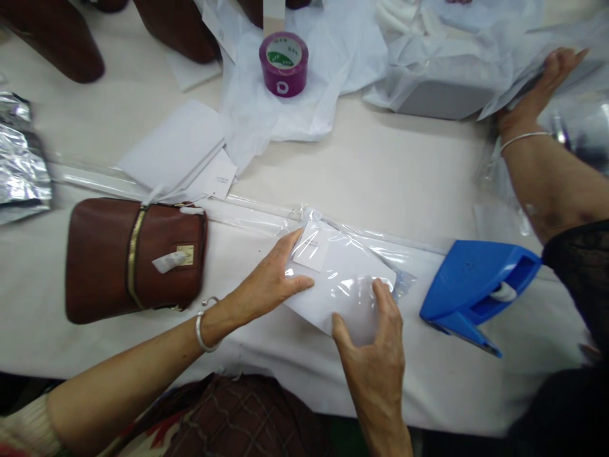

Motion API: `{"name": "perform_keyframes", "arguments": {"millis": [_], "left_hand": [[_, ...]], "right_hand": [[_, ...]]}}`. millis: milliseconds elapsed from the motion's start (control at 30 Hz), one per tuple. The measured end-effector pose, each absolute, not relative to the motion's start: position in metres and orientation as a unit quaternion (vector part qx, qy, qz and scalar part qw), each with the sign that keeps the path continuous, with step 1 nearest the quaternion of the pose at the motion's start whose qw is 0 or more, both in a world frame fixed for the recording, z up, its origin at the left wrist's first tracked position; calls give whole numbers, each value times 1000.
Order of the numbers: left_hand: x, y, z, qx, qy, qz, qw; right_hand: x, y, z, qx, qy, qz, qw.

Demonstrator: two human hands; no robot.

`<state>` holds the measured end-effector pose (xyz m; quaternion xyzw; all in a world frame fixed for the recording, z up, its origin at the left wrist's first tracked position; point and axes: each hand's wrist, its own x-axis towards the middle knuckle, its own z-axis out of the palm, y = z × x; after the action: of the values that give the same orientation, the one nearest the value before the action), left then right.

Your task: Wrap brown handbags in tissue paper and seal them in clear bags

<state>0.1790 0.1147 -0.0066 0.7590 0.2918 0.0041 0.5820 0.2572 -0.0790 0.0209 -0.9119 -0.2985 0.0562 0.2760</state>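
Note:
A flat white packet [352, 263] in a shiny see-through plastic sleeve lies at the table's near middle, with a small white tag [311, 244] at its upper left. My left hand [271, 279] grips the packet's left edge, thumb on top and fingers partly hidden. From the near right side, my right hand [373, 349] holds the packet between thumb and fingertips. Left of my left hand, a brown leather bag [99, 260] with a brass zip lies on the cloth. A blue tape dispenser [476, 285] rests to the right of my right hand.
A purple tape roll [285, 79] stands on white wrapping. White sheets with a tag [178, 146] lie behind the bag. Silver foil [21, 165] is at far left; brown items [61, 38] stand behind. At right, another person's hand [528, 95] touches a wrapped grey box [447, 95].

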Motion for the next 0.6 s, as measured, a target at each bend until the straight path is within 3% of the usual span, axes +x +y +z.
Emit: {"name": "perform_keyframes", "arguments": {"millis": [267, 600], "left_hand": [[179, 115, -7, 761, 298, 2, 576], [180, 115, -6, 758, 300, -9, 579]], "right_hand": [[270, -69, 13, -918, -314, 20, 240], [290, -66, 17, -920, -132, 172, 325]]}}
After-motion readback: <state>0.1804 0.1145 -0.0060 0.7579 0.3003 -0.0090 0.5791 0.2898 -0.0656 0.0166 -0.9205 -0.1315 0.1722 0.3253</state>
